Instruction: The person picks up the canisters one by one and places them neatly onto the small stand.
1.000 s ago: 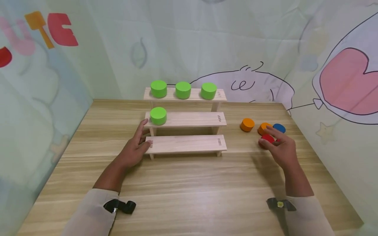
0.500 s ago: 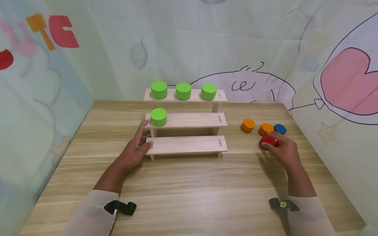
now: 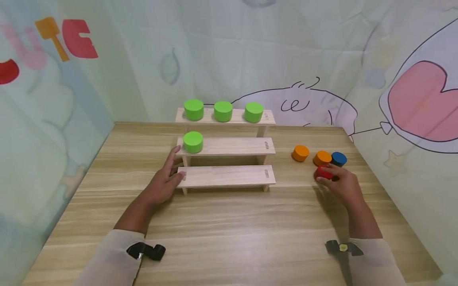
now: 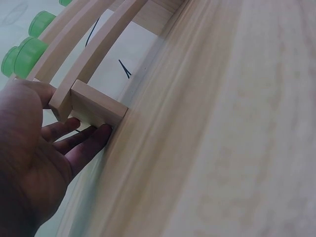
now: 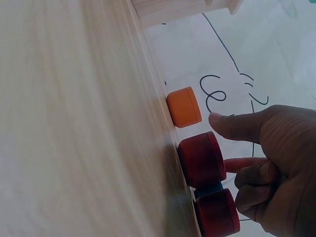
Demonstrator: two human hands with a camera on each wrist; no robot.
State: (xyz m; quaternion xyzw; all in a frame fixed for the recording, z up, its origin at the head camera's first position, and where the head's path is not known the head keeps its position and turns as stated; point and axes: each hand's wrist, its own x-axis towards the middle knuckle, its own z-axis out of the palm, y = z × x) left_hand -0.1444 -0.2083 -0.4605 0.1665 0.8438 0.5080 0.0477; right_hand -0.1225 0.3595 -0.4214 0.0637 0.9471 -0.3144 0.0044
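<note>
A wooden three-tier rack stands on the table. My left hand holds its left end, with the thumb on the lowest shelf; in the left wrist view the fingers reach beneath that shelf, beside its leg. My right hand is around a red cylindrical block on the table. In the right wrist view, a narrow gap separates the straight thumb from this red block, and the index finger lies behind it. A second red block is beside it, mostly covered by the hand in the head view.
Three green blocks sit on the top shelf, and one green block is at the middle shelf's left end. Two orange blocks, one nearer the rack, and a blue block lie behind my right hand. A printed cloth backs the table.
My right hand's index finger has come down over the red block, and the hand covers more of it. My left hand and the rack have stayed in place.
</note>
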